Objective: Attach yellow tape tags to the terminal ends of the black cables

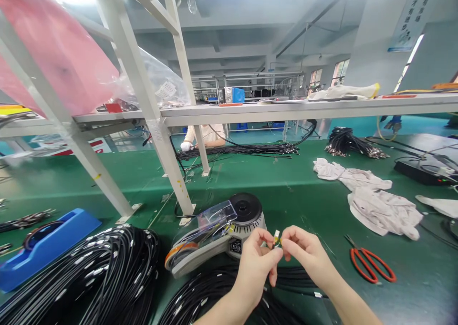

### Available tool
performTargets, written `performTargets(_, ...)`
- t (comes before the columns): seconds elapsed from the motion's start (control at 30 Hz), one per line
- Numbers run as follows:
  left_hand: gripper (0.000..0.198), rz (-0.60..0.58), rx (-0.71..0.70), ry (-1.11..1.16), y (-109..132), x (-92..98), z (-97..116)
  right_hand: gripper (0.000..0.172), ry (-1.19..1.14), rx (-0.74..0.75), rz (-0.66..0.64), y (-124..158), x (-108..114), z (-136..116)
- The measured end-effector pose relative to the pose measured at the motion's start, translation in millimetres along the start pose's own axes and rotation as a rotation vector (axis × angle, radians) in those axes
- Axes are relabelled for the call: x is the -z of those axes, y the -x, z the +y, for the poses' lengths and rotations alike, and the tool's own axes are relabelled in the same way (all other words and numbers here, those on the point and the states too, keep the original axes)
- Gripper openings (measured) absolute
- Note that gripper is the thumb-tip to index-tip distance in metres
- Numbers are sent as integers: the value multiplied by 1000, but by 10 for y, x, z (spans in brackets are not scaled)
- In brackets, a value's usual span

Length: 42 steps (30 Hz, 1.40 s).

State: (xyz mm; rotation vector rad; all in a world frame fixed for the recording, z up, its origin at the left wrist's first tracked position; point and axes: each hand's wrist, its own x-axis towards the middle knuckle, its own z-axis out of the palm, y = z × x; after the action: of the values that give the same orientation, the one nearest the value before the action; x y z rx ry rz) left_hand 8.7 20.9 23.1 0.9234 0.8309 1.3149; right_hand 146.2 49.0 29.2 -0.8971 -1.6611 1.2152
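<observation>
My left hand [258, 257] pinches a small white and yellow piece [276, 235] between thumb and fingers, its white tip pointing up. From the other side my right hand [304, 249] is closed with its fingertips on the same piece. Whether a cable runs from it is hidden by the fingers. Just behind my hands stands a grey automatic tape dispenser [200, 253] with a black round turntable [245, 208] and a roll of orange tape. Under my wrists lies a coil of black cables [203, 291] with white labels.
Another large black cable coil [118, 263] lies left, beside a blue tape holder [71, 234]. Red-handled scissors [372, 263] and white gloves [379, 210] lie right. A white shelf frame [157, 153] rises ahead. Beyond it, a person [207, 136] sits near more cables [250, 149].
</observation>
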Motion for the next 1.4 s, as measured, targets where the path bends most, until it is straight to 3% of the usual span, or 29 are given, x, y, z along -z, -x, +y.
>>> performTargets(0.4, 21, 2, -2, 139, 8, -42, -54, 23, -38, 13, 18, -35, -30, 135)
performTargets(0.77, 22, -63, 9, 183, -6, -17, -117, 25, -263, -14, 0, -14, -77, 150)
performTargets(1.07, 28, -302, 183, 299, -49, 24, -141, 28, -481, -73, -75, -27, -55, 208)
performTargets(1.3, 35, -436, 274, 338, -41, 32, -156, 18, -270, 85, -88, -1, 25, 150)
performTargets(1.4, 34, -481, 316, 374, -61, 53, -188, 16, -141, 123, -158, -6, 88, 92)
